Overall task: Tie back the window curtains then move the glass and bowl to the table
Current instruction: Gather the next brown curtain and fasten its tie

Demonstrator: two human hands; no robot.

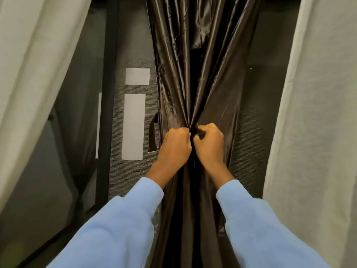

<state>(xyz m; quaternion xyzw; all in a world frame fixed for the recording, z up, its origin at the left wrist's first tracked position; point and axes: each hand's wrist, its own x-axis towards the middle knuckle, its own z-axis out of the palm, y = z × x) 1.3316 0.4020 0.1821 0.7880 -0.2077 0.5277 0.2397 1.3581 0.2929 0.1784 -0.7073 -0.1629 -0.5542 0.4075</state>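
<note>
Left hand [176, 145] and right hand [209, 145] are both gripping the gathered dark curtain [193, 74], fists clenched on its bunched middle, knuckles nearly touching; pale drapes [313, 113] are hanging at either side.

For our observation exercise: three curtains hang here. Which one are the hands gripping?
The dark brown middle curtain: the left hand and right hand grip its bunched folds. The pale left curtain and pale right curtain hang untouched.

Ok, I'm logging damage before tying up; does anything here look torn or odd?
Yes. Just left of the dark curtain, the grey screen has a torn, curled flap, next to pale rectangular patches that look like tape repairs. Nothing else stands out.
</note>
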